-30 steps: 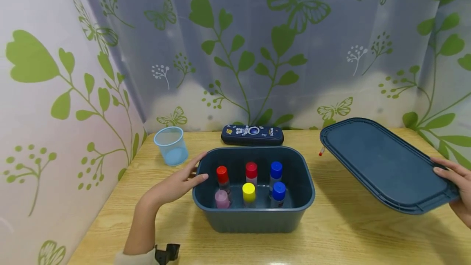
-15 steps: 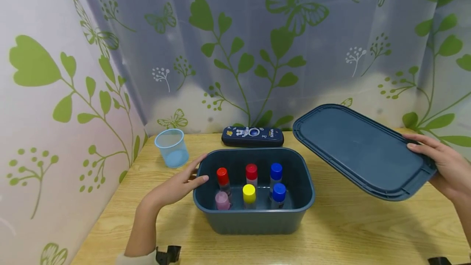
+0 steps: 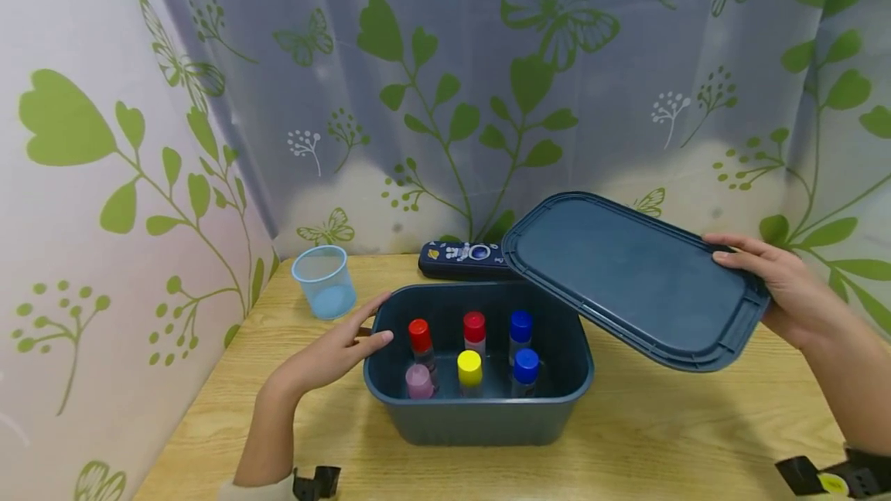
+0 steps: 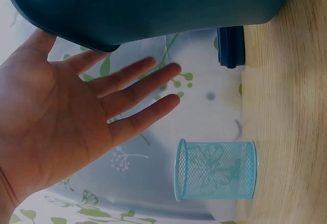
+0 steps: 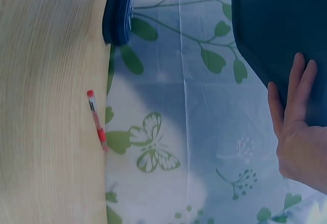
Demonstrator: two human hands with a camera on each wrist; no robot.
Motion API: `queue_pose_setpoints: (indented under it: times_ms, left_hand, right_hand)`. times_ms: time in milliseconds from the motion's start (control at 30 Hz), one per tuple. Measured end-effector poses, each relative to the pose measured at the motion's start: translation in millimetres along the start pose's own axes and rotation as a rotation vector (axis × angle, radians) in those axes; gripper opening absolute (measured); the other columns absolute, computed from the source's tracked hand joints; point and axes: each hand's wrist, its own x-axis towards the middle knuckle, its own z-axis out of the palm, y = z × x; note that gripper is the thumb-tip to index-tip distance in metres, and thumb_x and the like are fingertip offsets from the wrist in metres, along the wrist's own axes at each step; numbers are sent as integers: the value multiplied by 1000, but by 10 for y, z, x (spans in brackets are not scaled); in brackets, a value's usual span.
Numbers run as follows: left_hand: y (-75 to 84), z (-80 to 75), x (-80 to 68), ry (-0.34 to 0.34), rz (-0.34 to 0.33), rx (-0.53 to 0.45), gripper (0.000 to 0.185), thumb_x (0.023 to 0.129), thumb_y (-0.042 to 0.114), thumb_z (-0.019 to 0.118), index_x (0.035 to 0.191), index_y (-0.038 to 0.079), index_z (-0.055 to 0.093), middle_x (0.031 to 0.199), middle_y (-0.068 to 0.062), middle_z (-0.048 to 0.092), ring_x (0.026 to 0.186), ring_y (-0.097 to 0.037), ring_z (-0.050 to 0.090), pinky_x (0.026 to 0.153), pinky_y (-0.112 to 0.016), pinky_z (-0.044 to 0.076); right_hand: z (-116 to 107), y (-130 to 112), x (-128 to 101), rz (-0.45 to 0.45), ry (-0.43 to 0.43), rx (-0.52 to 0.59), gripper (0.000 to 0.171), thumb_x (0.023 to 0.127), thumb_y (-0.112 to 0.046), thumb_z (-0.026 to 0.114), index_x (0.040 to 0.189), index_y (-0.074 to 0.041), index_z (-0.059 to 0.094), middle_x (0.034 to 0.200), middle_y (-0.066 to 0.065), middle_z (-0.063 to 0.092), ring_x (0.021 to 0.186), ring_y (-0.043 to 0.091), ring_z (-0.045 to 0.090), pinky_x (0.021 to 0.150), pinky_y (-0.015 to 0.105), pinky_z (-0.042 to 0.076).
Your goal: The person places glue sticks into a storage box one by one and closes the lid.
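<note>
A dark blue plastic storage bin (image 3: 480, 421) stands on the table with several capped bottles inside. Their caps are red, blue, yellow (image 3: 469, 366) and pink (image 3: 419, 380). At the bin's left rim rests my left hand (image 3: 341, 354), its thumb over the edge and its other fingers stretched out, as the left wrist view (image 4: 66, 106) shows. My right hand (image 3: 786, 292) grips the matching lid (image 3: 633, 273) by its right end, thumb on top and fingers beneath. The lid hangs tilted in the air, its left end covering the bin's back right corner from sight.
Behind the bin lies a dark blue pencil case (image 3: 459, 260), partly hidden by the lid. A light blue mesh pen cup (image 3: 326, 284) stands at the back left. In the right wrist view, a red pen (image 5: 97, 120) lies near the table's back edge, before the patterned curtain.
My right hand has carried the lid leftward from the far right towards the bin, so the lid now overlaps its back right corner. The left hand has stayed on the rim.
</note>
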Motion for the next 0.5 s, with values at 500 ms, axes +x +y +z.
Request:
queue_pose_setpoints:
  times_ms: [500]
  left_hand:
    - [62,5,93,344,150,-61,52,98,32,46,142,11,31,141,-18,31,127,-38,30,96,-57,30]
  right_hand:
    - [358,-32,207,65,-118,6,30,99,-6,39,112,-16,65,101,8,64,76,26,66,63,35,53]
